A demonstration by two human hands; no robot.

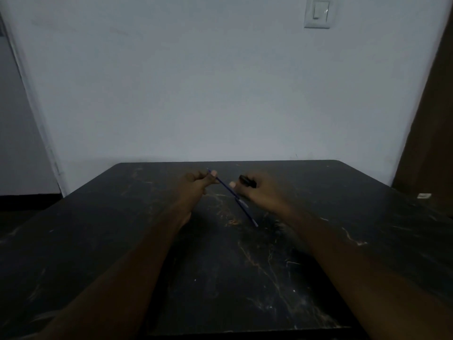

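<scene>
My left hand (198, 182) pinches the far end of a thin blue stick, perhaps a pencil or pen (232, 196), which slants down to the right above the dark table (269, 278). My right hand (255, 190) holds a small black cylinder, maybe a cap or sharpener (247, 180), its fingers curled round it. The right thumb lies close beside the blue stick's middle; I cannot tell whether it touches. The lower end of the stick hangs free near the table top.
The scratched black table stands against a pale wall (220, 94). A light switch (317, 13) sits high on the wall. A small white object (424, 195) lies at the table's far right edge. A brown panel (431, 143) rises at the right.
</scene>
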